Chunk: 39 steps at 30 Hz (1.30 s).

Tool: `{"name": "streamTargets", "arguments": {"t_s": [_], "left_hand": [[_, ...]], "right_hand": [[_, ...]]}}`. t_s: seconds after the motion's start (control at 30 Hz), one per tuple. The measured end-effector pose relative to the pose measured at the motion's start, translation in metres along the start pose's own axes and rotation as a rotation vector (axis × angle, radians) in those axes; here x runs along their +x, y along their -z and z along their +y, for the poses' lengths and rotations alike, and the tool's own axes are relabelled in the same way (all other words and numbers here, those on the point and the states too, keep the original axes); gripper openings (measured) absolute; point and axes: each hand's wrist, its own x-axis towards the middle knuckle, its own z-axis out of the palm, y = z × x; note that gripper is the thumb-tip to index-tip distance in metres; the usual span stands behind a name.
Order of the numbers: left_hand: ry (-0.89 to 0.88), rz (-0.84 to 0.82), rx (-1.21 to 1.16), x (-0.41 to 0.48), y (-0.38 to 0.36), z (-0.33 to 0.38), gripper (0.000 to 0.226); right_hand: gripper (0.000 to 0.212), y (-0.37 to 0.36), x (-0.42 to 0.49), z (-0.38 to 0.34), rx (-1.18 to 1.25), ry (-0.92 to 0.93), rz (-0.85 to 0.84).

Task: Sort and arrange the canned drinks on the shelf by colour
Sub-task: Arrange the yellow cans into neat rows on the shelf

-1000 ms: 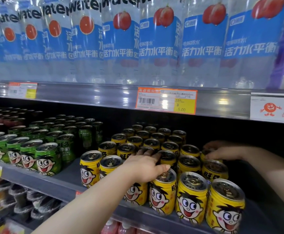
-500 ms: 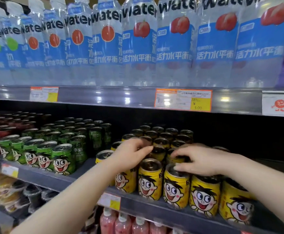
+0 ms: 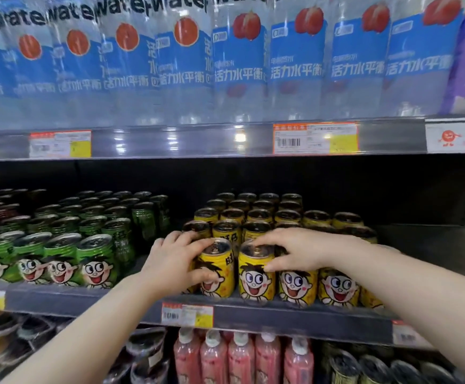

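Shelf [image 3: 433, 250] room right of yellow cans [image 3: 297, 286]

Head camera faces the shelf [image 3: 253, 311] closely, level.

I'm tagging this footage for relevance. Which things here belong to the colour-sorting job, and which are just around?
Job: yellow cans, green cans, left hand gripping the end yellow can, right hand gripping the next yellow can.
Just around: water bottles above, price tags, pink bottles below.
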Motion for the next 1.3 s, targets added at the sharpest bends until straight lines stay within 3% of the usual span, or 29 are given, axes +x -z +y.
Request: {"name": "streamTargets", "arguments": {"t_s": [0.1,0.23,0.3,0.37,0.6,0.8,0.9,1.07,1.23,1.3], "left_hand": [[-0.056,0.023,-0.092,0.000,0.003,-0.007,0.115],[-0.014,0.093,-0.531,-0.001,0.006,-0.032,0.064],[-0.009,0.034,-0.508,0.000,0.003,-0.041,0.073],[-0.001,-0.029,-0.481,-0.001,-0.001,-0.040,0.078],[-0.021,-0.032,-0.558,-0.003,-0.001,-0.039,0.076],[-0.046,-0.039,-0.629,-0.006,-0.003,-0.041,0.074],[-0.043,-0.024,-0.631,-0.005,-0.006,-0.041,0.075],[-0.047,-0.023,-0.582,-0.006,-0.006,-0.037,0.076],[0.015,-0.033,-0.188,-0.015,0.011,-0.032,0.084],[0.040,0.008,-0.156,-0.028,0.012,-0.025,0.088]], "right_hand": [[0.070,0.010,-0.015,0.009,0.030,-0.114,0.035],[0.076,0.022,-0.049,0.031,-0.029,-0.304,0.045],[0.086,0.018,-0.061,0.038,-0.078,-0.377,0.003],[0.082,0.010,-0.068,0.039,-0.076,-0.395,0.005],[0.076,0.008,-0.069,0.036,-0.048,-0.426,0.041],[0.114,0.007,-0.093,0.053,-0.199,-0.613,0.021],[0.082,-0.016,-0.095,0.098,-0.273,-0.606,0.099],[0.081,-0.024,-0.096,0.077,-0.382,-0.622,0.220],[0.083,-0.025,-0.099,0.037,-0.422,-0.643,0.214],[0.083,-0.033,-0.106,0.015,-0.485,-0.681,0.259]]}}
